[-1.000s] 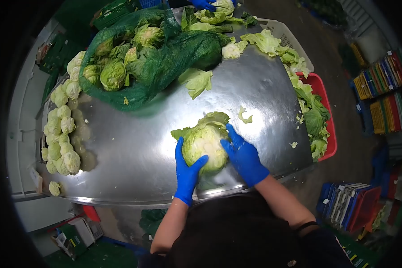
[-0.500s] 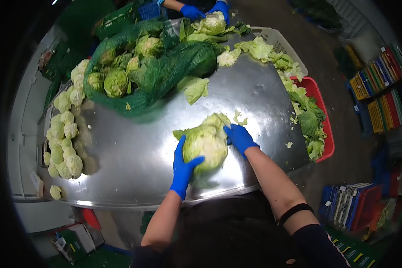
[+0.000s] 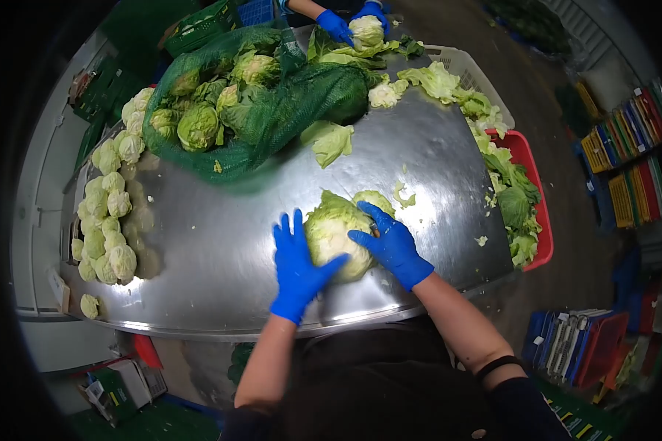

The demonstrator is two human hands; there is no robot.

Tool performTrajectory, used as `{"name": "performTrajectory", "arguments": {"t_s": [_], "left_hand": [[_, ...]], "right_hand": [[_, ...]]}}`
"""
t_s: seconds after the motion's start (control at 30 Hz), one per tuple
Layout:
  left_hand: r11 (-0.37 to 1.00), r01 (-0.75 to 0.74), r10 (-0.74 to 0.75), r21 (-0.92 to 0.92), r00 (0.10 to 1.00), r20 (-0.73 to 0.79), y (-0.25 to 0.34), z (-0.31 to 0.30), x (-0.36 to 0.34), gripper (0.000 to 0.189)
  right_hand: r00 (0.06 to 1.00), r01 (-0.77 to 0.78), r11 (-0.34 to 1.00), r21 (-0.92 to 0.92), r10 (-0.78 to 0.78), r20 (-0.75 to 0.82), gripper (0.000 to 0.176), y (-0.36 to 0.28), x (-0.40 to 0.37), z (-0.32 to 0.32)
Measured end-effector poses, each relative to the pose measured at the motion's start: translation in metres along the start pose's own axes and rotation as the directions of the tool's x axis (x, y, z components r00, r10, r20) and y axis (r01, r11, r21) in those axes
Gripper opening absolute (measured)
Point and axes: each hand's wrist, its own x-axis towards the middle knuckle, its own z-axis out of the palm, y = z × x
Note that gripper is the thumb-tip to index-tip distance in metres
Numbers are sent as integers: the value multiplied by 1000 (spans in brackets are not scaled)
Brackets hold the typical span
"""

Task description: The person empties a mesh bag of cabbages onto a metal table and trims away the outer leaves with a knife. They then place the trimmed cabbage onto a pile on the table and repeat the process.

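Note:
A pale green cabbage point(image 3: 332, 234) sits on the steel table in front of me, its whitish side turned up. On its left, my left hand point(image 3: 299, 268), in a blue glove, has its fingers spread and its thumb across the cabbage's lower edge. My right hand point(image 3: 394, 248), also gloved, lies against the right side, thumb and forefinger stretched over it. A small brownish bit shows between them; what the curled fingers hold is hidden. Behind that hand a loose leaf point(image 3: 375, 200) bulges out beside the cabbage.
A green net sack point(image 3: 254, 158) of cabbages lies at the back left. Trimmed cabbages point(image 3: 94, 242) line the left edge. Leaves fill a red crate point(image 3: 543, 220) and a pale crate point(image 3: 485, 81) on the right. Across the steel table point(image 3: 221, 257), a co-worker's gloved hands point(image 3: 336, 26) handle another cabbage.
My left hand has loosened, its fingers now spread beside the cabbage. My right hand has moved down onto the cabbage, which has turned. The co-worker's cabbage has shifted slightly right.

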Motion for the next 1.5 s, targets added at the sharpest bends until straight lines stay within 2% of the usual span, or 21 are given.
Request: {"name": "performTrajectory", "arguments": {"t_s": [0.13,0.2,0.27,0.3,0.33,0.37,0.43,0.5,0.57,0.6,0.67,0.77,0.8,0.87,1.0,1.07,1.2,1.27,1.33,1.4,1.5], "left_hand": [[993,113,-115,-32,991,-65,17,28,-5,130],[993,109,-111,-42,992,-57,14,29,-3,129],[990,139,-140,-29,990,-28,17,23,0,128],[999,41,-41,-27,999,-4,10,22,0,128],[998,-53,54,-28,998,24,4,20,-1,128],[994,-101,103,-30,993,60,-1,14,-2,129],[996,-70,74,-62,995,73,-2,4,1,130],[993,-36,36,-112,999,6,-1,8,6,134],[996,35,-35,-83,999,11,6,16,10,135],[993,104,-104,-47,995,12,8,19,12,136],[994,102,-101,-47,995,23,5,24,14,136],[992,111,-108,-58,993,44,2,22,17,135],[989,129,-124,-77,990,62,3,20,15,135],[984,148,-142,-96,987,74,7,16,15,134],[983,132,-124,-128,990,69,10,16,13,131],[996,21,-17,-82,999,50,15,15,0,130],[988,-54,63,-143,996,59,-2,11,-7,130],[986,-130,138,-109,988,65,-10,2,-5,129],[982,-116,145,-150,969,201,-11,-11,1,128],[960,-179,227,-214,947,227,-14,-16,15,127],[939,-201,278,-278,922,269,-11,-10,18,125]], "right_hand": [[995,-100,995,-21,100,7,59,-14,10,4],[994,2,999,-46,-7,-110,53,11,28,12],[978,-162,984,-76,151,-141,44,33,46,2],[950,-207,972,-114,172,-259,48,74,53,4],[920,-378,916,-135,354,-170,58,77,54,-11],[910,-408,890,-205,378,-170,63,84,57,-25],[897,-441,854,-277,410,-165,68,78,50,-33],[963,-199,870,-452,89,-253,75,48,35,-43],[981,-171,921,-349,127,-146,78,-16,14,-44],[995,26,964,-264,-52,-91,77,-18,4,-34],[995,92,857,-507,-57,84,71,-19,-6,-15],[974,210,772,-601,-220,57,67,-2,-7,6],[974,210,774,-598,-217,62,67,-8,-6,6],[965,70,859,-508,71,252,64,-31,4,-4],[917,13,830,-557,213,339,58,-36,32,-17],[997,-79,986,-150,80,6,60,20,60,-7],[995,-38,995,-87,30,-95,55,30,62,11],[980,-2,992,127,28,-198,44,58,68,8],[931,-205,978,-41,181,-316,35,57,63,-27],[944,-305,909,-285,248,-219,51,31,54,-47],[995,-23,960,-279,48,86,84,-24,21,-35]]}}
